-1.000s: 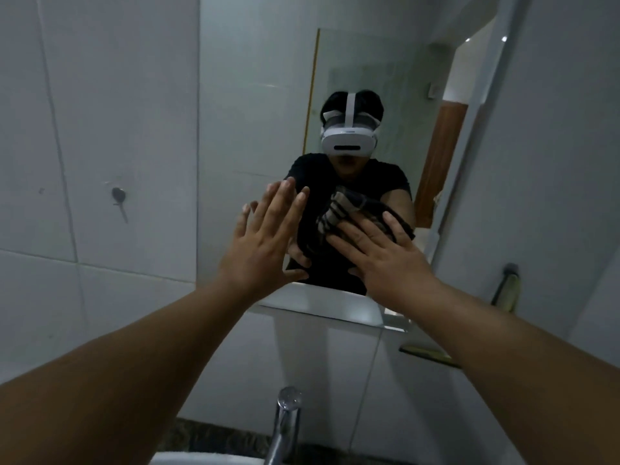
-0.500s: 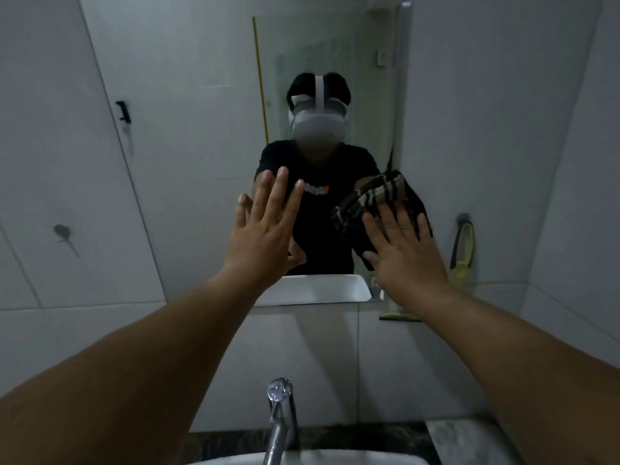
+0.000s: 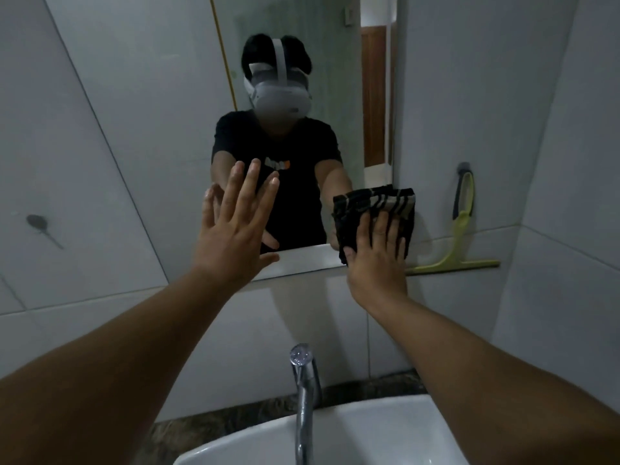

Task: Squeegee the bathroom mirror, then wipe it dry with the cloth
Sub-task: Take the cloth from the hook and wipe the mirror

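The bathroom mirror (image 3: 161, 95) fills the wall ahead and reflects a person wearing a white headset. My left hand (image 3: 235, 226) lies flat on the glass near its lower edge, fingers spread and holding nothing. My right hand (image 3: 377, 256) presses a dark folded cloth (image 3: 375, 204) with pale stripes against the mirror's lower right corner. The yellow-green squeegee (image 3: 461, 236) hangs from a hook on the tiled wall just right of the mirror, apart from both hands.
A chrome tap (image 3: 303, 391) rises from the white basin (image 3: 369, 434) directly below my arms. Tiled walls close in on the left and right. A small dark hook mark (image 3: 38, 223) sits on the left wall.
My right hand has slid the cloth right and down to the mirror's lower right corner. My left hand stays flat on the glass. My view has tilted down, showing the basin.
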